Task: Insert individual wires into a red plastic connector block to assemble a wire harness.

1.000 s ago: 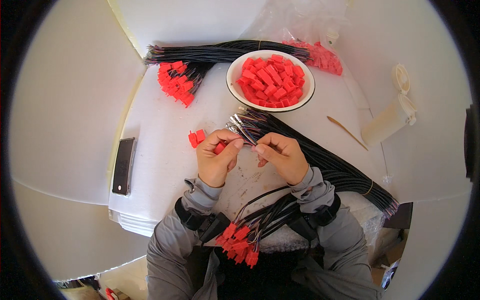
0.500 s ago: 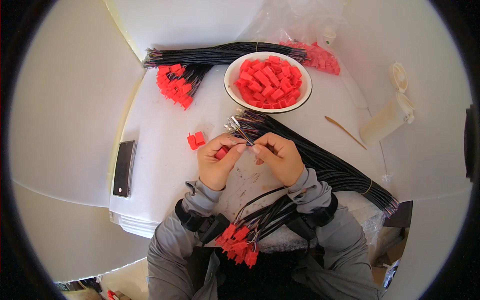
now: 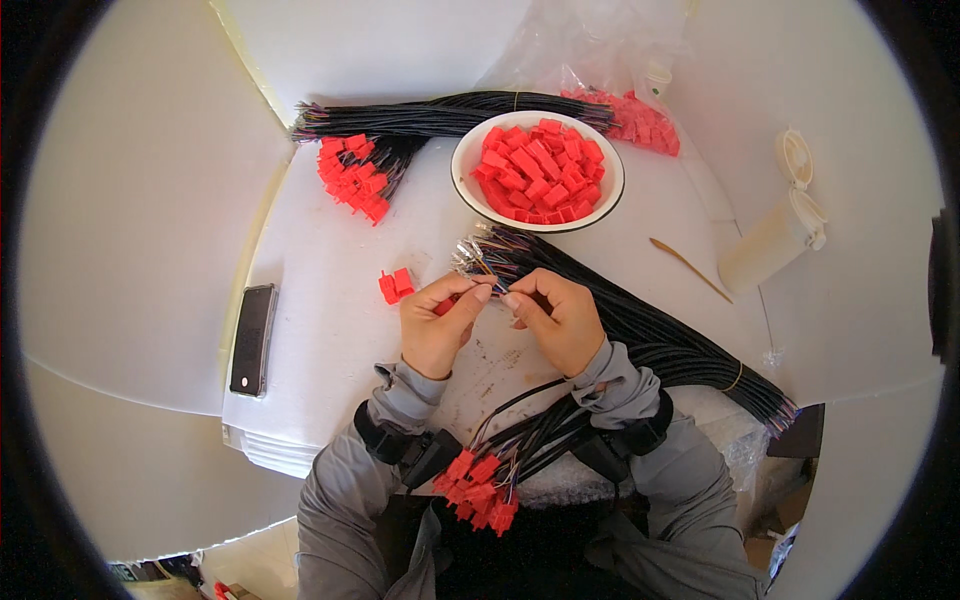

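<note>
My left hand [image 3: 430,328] and my right hand [image 3: 562,320] meet over the table, each closed in a pinch on the thin coloured wires [image 3: 486,266] of a cable. Silvery terminals tip these wires. A red connector housing [image 3: 446,305] is tucked in my left fingers, partly hidden. Two loose red housings [image 3: 397,285] lie just left of that hand. Behind and beside my right hand stretches a thick bundle of black cables [image 3: 650,315]. Nearer to me, below my wrists, black cables with red connectors [image 3: 474,488] on their ends hang at the table edge.
A white bowl [image 3: 461,190] full of red housings stands at the back. Behind it lie another cable bundle [image 3: 430,118] and a plastic bag [image 3: 640,122] of red parts. A phone [image 3: 254,340] lies left; a thin brown stick [image 3: 690,268] and an open-lidded bottle [image 3: 765,250] are right.
Both hands stay pinched on the wires, with only a very small shift of the fingers. The whole view has moved slightly; nothing was let go or picked up.
</note>
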Action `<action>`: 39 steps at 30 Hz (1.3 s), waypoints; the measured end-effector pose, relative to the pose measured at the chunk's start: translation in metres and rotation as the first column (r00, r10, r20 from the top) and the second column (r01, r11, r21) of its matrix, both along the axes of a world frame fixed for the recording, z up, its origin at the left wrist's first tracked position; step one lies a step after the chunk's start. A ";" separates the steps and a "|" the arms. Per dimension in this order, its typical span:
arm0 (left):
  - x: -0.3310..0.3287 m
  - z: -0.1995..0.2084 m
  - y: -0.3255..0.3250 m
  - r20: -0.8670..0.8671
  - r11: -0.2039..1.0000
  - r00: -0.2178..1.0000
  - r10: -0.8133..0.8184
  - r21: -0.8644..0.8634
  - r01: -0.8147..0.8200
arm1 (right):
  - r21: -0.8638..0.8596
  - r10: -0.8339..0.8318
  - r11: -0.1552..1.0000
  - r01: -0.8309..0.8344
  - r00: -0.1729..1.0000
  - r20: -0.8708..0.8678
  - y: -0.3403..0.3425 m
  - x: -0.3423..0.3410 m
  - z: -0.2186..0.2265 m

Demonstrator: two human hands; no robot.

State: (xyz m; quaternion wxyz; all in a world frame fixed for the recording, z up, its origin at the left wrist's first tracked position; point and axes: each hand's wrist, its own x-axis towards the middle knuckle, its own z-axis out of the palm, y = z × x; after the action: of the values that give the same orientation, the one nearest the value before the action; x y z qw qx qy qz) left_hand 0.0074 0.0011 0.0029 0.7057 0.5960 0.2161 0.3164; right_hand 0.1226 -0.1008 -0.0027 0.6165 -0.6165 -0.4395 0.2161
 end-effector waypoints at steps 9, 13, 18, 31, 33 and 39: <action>0.004 -0.003 0.002 -0.036 0.997 0.999 -0.004 -0.074 0.002 | 0.035 -0.073 0.997 0.066 0.971 0.229 0.001 0.002 -0.001; 0.005 -0.003 0.001 -0.044 0.999 0.999 0.017 -0.032 -0.018 | 0.075 -0.102 0.994 0.083 0.947 0.306 0.002 0.000 0.001; 0.002 -0.004 0.000 -0.067 0.997 0.998 -0.022 0.078 0.027 | 0.063 -0.085 0.996 0.067 0.931 0.356 0.002 0.000 0.001; 0.003 0.000 0.000 -0.052 0.987 0.986 -0.161 0.001 0.162 | 0.008 -0.022 1.000 0.021 0.990 0.142 0.004 0.002 -0.009; 0.003 0.001 0.001 -0.019 0.976 0.977 -0.214 -0.051 0.213 | 0.012 -0.025 1.000 0.024 0.990 0.141 0.003 0.002 -0.007; 0.003 -0.002 0.004 0.103 0.936 0.947 -0.304 -0.151 0.317 | -0.012 -0.024 1.000 0.026 0.995 0.097 0.001 0.000 0.000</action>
State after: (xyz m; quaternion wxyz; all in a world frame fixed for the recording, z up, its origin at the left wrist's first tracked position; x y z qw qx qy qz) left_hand 0.0105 0.0047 0.0004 0.8016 0.5493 0.1171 0.2049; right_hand 0.1226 -0.1000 -0.0031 0.5928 -0.6359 -0.4598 0.1811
